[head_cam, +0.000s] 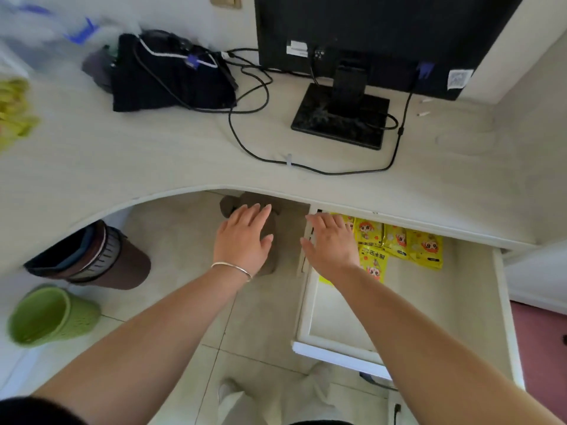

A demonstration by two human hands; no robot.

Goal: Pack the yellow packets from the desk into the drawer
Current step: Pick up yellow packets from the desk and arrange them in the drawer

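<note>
Head view: the drawer (503,302) stands pulled out under the desk (153,154); several packets (402,240) lie flat at its back; a blurred yellow heap (15,111), probably more packets, sits at the desk's far left; the left hand (244,237) is spread and empty over the floor gap; the right hand (331,245) is spread and empty over the drawer's left wall, touching or not I cannot tell. A fresh load seems due; reach left, take few, lay them flat toward the drawer's front.

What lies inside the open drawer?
The drawer holds yellow packets at its back. The right hand covers some, and the desk hides whatever sits further in.
</note>
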